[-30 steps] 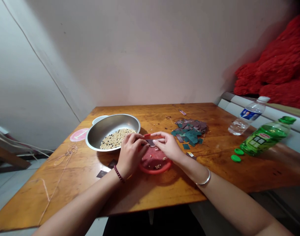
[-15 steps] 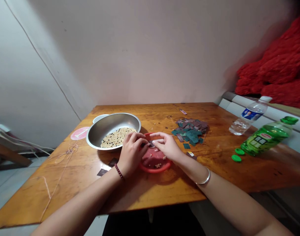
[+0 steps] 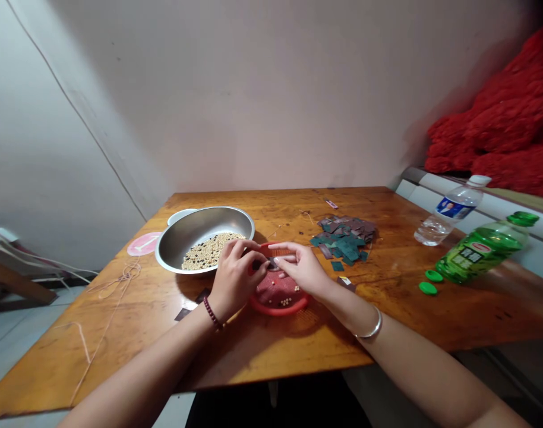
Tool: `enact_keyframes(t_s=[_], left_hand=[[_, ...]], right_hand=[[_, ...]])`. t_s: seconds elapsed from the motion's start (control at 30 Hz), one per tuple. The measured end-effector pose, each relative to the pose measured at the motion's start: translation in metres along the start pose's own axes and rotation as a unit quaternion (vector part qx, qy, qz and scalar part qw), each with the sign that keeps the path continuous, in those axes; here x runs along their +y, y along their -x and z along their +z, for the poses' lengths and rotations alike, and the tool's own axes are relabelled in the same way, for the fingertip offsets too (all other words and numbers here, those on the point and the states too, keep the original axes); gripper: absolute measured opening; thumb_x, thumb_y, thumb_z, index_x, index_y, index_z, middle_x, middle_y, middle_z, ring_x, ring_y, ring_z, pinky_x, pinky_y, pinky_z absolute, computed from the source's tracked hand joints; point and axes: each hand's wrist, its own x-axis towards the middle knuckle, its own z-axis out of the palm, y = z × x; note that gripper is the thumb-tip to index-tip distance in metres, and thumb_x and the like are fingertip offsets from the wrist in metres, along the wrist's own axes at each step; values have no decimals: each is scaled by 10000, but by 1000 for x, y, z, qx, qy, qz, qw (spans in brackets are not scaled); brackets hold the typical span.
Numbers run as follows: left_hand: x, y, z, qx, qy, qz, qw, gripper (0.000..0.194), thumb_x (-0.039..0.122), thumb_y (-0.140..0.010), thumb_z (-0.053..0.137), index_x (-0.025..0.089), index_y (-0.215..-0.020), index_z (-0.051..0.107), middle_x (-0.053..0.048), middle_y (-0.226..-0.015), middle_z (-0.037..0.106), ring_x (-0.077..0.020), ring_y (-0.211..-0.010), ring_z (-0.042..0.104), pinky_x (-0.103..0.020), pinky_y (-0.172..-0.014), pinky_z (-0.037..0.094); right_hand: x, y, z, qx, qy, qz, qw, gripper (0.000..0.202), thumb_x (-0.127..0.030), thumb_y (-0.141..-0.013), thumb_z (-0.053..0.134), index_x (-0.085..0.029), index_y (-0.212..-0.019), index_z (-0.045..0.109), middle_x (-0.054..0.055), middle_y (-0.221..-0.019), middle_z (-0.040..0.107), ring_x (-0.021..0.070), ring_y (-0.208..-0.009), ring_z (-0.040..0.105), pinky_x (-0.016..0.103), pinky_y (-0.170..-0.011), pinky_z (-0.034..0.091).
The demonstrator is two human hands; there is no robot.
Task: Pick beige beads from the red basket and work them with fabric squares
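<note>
Over a red mesh basket (image 3: 278, 310), my left hand (image 3: 233, 270) and my right hand (image 3: 303, 268) come together with fingers pinched. Between the fingertips shows a small dark piece (image 3: 272, 261), partly hidden by the fingers, and both hands seem to grip it. Several pale beads (image 3: 286, 302) lie on the basket's floor. A steel bowl (image 3: 164, 252) stands left of the basket, holding many cream and black beads (image 3: 209, 249). Several flat dark squares (image 3: 185, 312) lie by my left wrist, and another dark square (image 3: 346, 282) lies near my right forearm.
A pile of green and brown squares (image 3: 345, 238) lies to the right on the wooden table (image 3: 133, 362). A clear water bottle (image 3: 450, 211), a green bottle (image 3: 485, 249) and green caps (image 3: 428, 288) are at the right. Loose thread (image 3: 104, 333) trails at left, near a pink disc (image 3: 144, 244).
Both hands stay over the basket with barely any movement; the left fingers have shifted slightly left. The view has moved a little. Beads and bowl remain where they were.
</note>
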Motion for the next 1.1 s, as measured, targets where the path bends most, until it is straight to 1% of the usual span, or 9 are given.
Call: enact_keyframes(t_s=[0.1, 0.27, 0.43, 0.57, 0.7, 0.87, 1.0, 1.1], left_hand=[[0, 0, 0, 6, -1, -11, 1000, 76, 276, -811, 592, 216, -781, 627, -26, -984, 575, -199, -999, 448, -394, -925, 383], [1, 1, 0, -9, 9, 5, 1000, 64, 265, -815, 587, 218, -796, 625, -22, -991, 572, -195, -1011, 445, -390, -938, 380], [1, 2, 0, 3, 2, -11, 1000, 68, 270, -814, 587, 220, -791, 627, -24, -974, 577, -199, -996, 450, -397, -931, 383], [2, 2, 1, -10, 12, 4, 1000, 64, 260, -816, 584, 217, -789, 624, -21, -987, 575, -193, -1010, 449, -388, -943, 381], [2, 3, 1, 1, 6, -11, 1000, 64, 268, -812, 591, 220, -791, 628, -22, -976, 577, -194, -1001, 453, -392, -934, 388], [3, 3, 2, -8, 14, 8, 1000, 61, 262, -808, 593, 218, -798, 634, -26, -980, 579, -189, -997, 468, -396, -938, 395], [3, 3, 3, 5, 4, -4, 1000, 63, 262, -809, 590, 219, -791, 632, -27, -966, 578, -191, -990, 468, -400, -928, 398], [2, 2, 3, 3, 2, 0, 1000, 69, 268, -812, 589, 220, -788, 633, -28, -967, 575, -192, -995, 466, -398, -933, 394]], right_hand=[[0, 0, 0, 7, 2, 0, 1000, 303, -174, -757, 568, -172, -1056, 622, 75, -1039, 668, 147, -818, 669, 220, -616, 565], [3, -2, 0, 0, -5, 6, 1000, 305, -187, -758, 574, -173, -1060, 618, 71, -998, 678, 148, -797, 673, 224, -610, 565], [5, -2, 0, 7, -4, 3, 1000, 297, -183, -752, 578, -173, -1045, 622, 71, -1002, 676, 149, -804, 673, 219, -609, 563], [4, -2, 0, -2, -3, 6, 1000, 301, -189, -757, 574, -173, -1055, 618, 73, -1008, 674, 143, -797, 672, 214, -606, 561], [3, -2, 0, 2, -2, 8, 1000, 298, -196, -758, 572, -166, -1050, 620, 78, -1005, 673, 148, -797, 672, 224, -610, 563], [4, -2, 0, -5, -2, 9, 1000, 295, -196, -749, 581, -169, -1041, 620, 74, -1003, 673, 141, -791, 668, 224, -621, 565], [4, -2, 0, 2, -1, 5, 1000, 291, -209, -752, 581, -177, -1038, 625, 71, -1019, 669, 144, -796, 668, 230, -617, 568], [4, -2, 1, 3, 1, 2, 1000, 287, -214, -750, 585, -183, -1031, 632, 67, -1016, 671, 148, -801, 669, 234, -624, 568]])
